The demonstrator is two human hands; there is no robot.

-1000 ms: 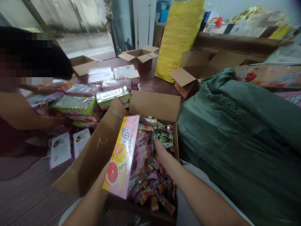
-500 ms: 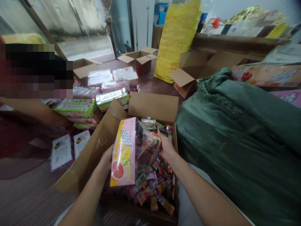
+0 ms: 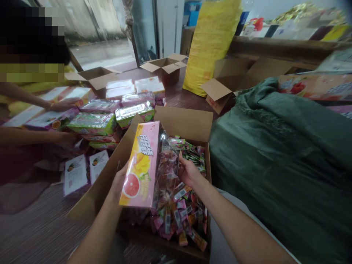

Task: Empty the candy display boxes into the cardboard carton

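Both my hands hold a pink candy box [image 3: 141, 165] with a grapefruit picture over an open cardboard carton [image 3: 183, 124]. My left hand [image 3: 121, 179] grips the box's near left side. My right hand [image 3: 188, 172] is closed on the clear film at the box's right, where wrapped candies show through. The carton below is full of loose small candy packets [image 3: 181, 216] in pink, green and orange.
Stacked candy boxes [image 3: 95, 123] lie on the floor to the left, where another person's hands [image 3: 64, 104] rest on them. Empty cartons [image 3: 165, 66] and a yellow sack [image 3: 210, 42] stand behind. A green blanket [image 3: 277, 154] fills the right.
The pink box has been lifted and tilted a little higher over the carton. My right hand shifted along its clear side. The other person's arms moved over the stacked boxes.
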